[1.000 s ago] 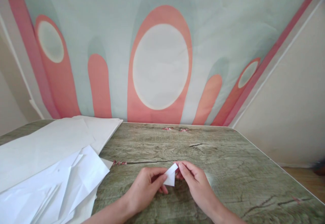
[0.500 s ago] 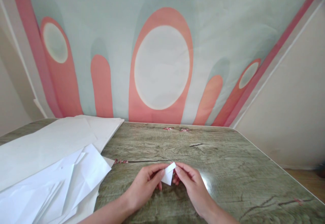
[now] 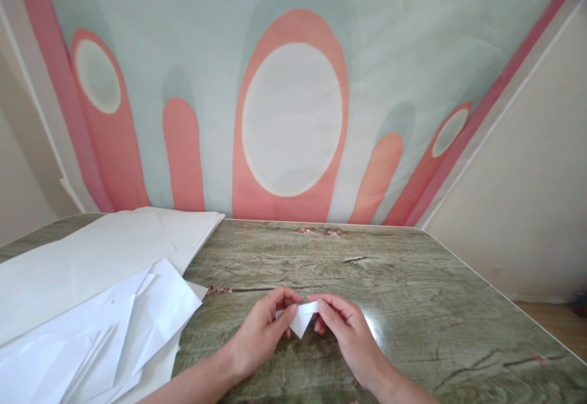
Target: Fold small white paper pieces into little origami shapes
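Note:
A small piece of folded white paper (image 3: pixel 301 319) is held between my two hands, with a narrow band along its top edge and a point facing down toward me. My left hand (image 3: pixel 263 324) pinches its left side between thumb and fingers. On the right side, my right hand (image 3: pixel 345 329) grips the upper corner with thumb and forefinger. The fingertips behind the paper are partly hidden.
Large white sheets (image 3: pixel 119 239) lie stacked on the left of the wood-patterned table (image 3: pixel 413 294). On top of them rest several smaller white papers (image 3: pixel 151 312), loosely overlapping. Behind the table's far edge stands a patterned wall covering (image 3: pixel 215 86).
The folded paper has turned so its banded edge lies nearly level and its point faces down. My left fingers have shifted slightly up and arched more; my right hand has barely moved.

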The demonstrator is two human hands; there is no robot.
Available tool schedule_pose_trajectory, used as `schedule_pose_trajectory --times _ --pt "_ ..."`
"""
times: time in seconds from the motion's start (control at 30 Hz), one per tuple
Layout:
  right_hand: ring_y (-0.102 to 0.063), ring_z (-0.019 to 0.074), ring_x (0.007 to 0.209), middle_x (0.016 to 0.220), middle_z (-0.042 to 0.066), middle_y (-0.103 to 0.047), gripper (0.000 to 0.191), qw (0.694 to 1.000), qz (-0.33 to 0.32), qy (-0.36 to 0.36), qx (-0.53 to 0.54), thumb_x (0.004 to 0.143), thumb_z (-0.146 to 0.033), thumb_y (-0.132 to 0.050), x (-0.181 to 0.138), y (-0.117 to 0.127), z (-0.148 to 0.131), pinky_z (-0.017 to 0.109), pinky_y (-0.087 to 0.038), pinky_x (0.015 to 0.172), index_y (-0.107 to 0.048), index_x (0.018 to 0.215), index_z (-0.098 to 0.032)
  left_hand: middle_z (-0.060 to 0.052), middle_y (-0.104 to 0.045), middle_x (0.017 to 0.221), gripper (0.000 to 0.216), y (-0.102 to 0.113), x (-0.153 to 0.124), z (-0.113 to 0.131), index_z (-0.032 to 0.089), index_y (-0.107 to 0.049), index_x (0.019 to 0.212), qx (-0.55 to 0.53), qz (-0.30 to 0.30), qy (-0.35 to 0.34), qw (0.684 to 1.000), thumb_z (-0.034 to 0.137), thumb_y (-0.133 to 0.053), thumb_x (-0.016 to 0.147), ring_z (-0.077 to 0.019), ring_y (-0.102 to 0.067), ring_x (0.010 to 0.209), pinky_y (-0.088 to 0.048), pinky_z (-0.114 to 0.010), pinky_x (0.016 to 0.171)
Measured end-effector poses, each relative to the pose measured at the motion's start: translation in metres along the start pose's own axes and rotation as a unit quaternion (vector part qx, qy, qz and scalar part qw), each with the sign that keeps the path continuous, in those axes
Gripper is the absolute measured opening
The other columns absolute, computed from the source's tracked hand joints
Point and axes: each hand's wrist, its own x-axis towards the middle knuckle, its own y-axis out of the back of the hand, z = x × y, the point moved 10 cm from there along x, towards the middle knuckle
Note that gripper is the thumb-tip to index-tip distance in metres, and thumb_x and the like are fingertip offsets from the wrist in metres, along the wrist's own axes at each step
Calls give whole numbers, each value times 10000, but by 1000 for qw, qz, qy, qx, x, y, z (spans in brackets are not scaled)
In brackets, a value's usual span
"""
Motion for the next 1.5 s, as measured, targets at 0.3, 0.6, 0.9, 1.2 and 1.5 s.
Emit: schedule_pose_trajectory --times 0.3,0.6,0.9,1.2,1.5 --pt "-563 135 600 627 3 -623 299 999 11 -6 -31 847 -415 -593 2 0 1 233 -454 587 -689 962 -157 -47 -503 1086 538 -6 -13 30 215 -480 1125 215 36 -81 972 301 -748 667 -176 -513 815 -472 -308 729" --pt "-577 142 598 625 12 -640 305 999 42 -6 -30 835 -422 -606 3 7 10 231 -463 576 -688 956 -154 -40 -577 1039 487 -9 -18 44 258 -547 1100 358 60 -159 918 268 -777 670 -251 -517 977 -419 -395 853" --pt "-600 156 613 655 31 -668 315 999 42 -13 6 839 -436 -597 3 5 11 241 -479 572 -678 966 -160 -50 -620 1027 395 -8 -17 41 271 -563 1182 384 67 -152 908 244 -647 797 -237 -554 942 -436 -383 830" --pt "-621 161 634 718 46 -686 327 999 33 -11 1 820 -449 -613 4 5 10 237 -494 563 -690 977 -173 -39 -629 1113 289 -5 -12 34 255 -593 1158 270 48 -139 952 201 -476 900 -191 -570 1012 -448 -307 905" --pt "-624 158 591 662 37 -677 341 999 21 -9 -29 805 -462 -624 4 1 7 233 -493 537 -706 947 -162 -35 -668 997 295 -1 -7 33 232 -645 1097 178 36 -105 978 240 -389 950 -171 -596 926 -442 -252 850"
